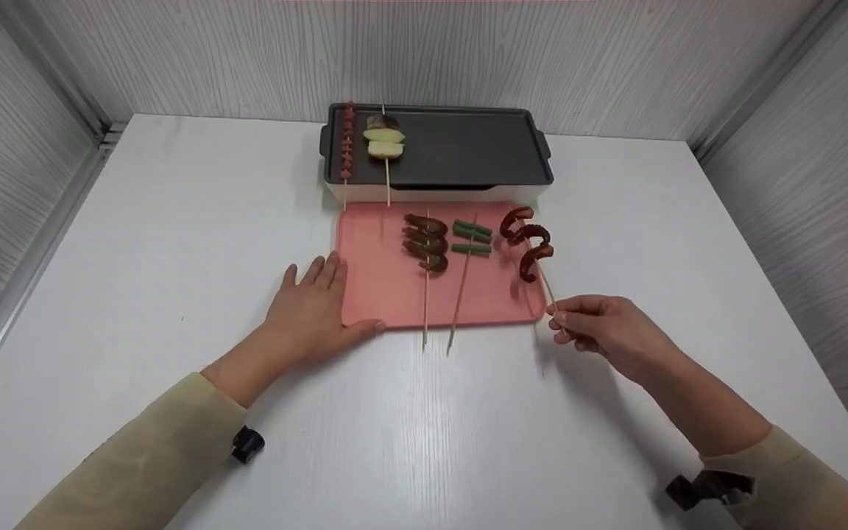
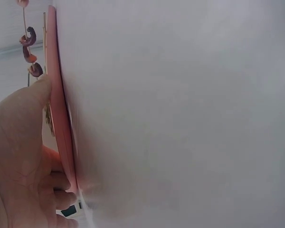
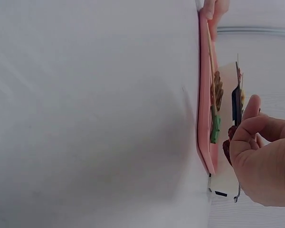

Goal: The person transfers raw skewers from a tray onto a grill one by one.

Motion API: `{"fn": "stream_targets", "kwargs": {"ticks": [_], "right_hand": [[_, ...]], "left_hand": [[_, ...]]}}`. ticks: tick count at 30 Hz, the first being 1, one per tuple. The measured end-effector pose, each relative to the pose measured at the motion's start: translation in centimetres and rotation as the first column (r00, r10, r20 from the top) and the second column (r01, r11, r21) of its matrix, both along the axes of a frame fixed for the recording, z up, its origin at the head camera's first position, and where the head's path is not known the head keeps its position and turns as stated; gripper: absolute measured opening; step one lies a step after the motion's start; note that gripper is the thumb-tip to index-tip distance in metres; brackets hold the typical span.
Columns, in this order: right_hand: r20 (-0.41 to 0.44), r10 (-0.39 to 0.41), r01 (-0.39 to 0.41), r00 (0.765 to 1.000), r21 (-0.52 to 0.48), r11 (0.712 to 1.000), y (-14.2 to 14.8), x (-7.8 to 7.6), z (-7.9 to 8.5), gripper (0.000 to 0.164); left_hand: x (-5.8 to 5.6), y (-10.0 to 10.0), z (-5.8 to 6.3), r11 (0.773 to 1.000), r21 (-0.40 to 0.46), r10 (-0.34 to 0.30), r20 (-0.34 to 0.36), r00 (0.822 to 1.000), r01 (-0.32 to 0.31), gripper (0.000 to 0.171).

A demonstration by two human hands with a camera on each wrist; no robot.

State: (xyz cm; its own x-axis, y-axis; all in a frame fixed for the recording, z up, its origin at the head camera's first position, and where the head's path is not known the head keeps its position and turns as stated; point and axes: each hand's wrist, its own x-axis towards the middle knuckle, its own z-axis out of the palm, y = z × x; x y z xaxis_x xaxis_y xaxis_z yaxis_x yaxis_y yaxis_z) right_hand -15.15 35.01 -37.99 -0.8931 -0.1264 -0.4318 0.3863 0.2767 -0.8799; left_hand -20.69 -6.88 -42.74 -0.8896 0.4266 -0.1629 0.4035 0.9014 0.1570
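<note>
My right hand (image 1: 601,327) pinches the stick end of a skewer of dark red curled pieces, like octopus tentacles (image 1: 534,239), held above the right side of a pink tray (image 1: 380,287). My left hand (image 1: 310,309) rests against the tray's lower left corner, fingers along its left edge and thumb on its front rim. On the tray lie a skewer of brown shrimp-like pieces (image 1: 428,243) and a skewer of green bean-like pieces (image 1: 472,237), sticks toward me. In the right wrist view, my fingers hide most of the held skewer.
Behind the tray stands a black griddle (image 1: 468,147) on a white base. Along its left side lie a skewer of small red pieces (image 1: 347,140) and one with pale slices and a dark piece (image 1: 385,143). Both sticks overhang its front edge. Panelled walls enclose the white table (image 1: 196,221).
</note>
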Motion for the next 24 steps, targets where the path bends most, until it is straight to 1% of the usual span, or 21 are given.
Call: {"fn": "stream_targets", "kwargs": {"ticks": [7, 11, 18, 24], "right_hand": [[-0.056, 0.026, -0.026, 0.998, 0.002, 1.000, 0.5, 0.1, 1.3, 0.040], [-0.070, 0.012, -0.013, 0.998, -0.010, 1.000, 0.5, -0.4, 2.1, 0.035], [-0.082, -0.027, 0.018, 0.996, -0.108, 0.994, 0.4, -2.2, 3.6, 0.020], [-0.062, -0.079, 0.067, 0.995, -0.184, 0.981, 0.3, -4.4, 5.2, 0.016]], "left_hand": [[0.0, -0.1, -0.1, 1.000, 0.008, 0.003, -0.005, 1.000, -0.003, 0.116], [0.1, 0.0, -0.2, 1.000, 0.010, -0.003, -0.009, 1.000, 0.003, 0.116], [0.1, -0.1, -0.2, 1.000, -0.002, 0.002, -0.007, 1.000, -0.002, 0.116], [0.0, -0.1, -0.2, 1.000, 0.011, 0.005, -0.009, 1.000, -0.004, 0.117]]}}
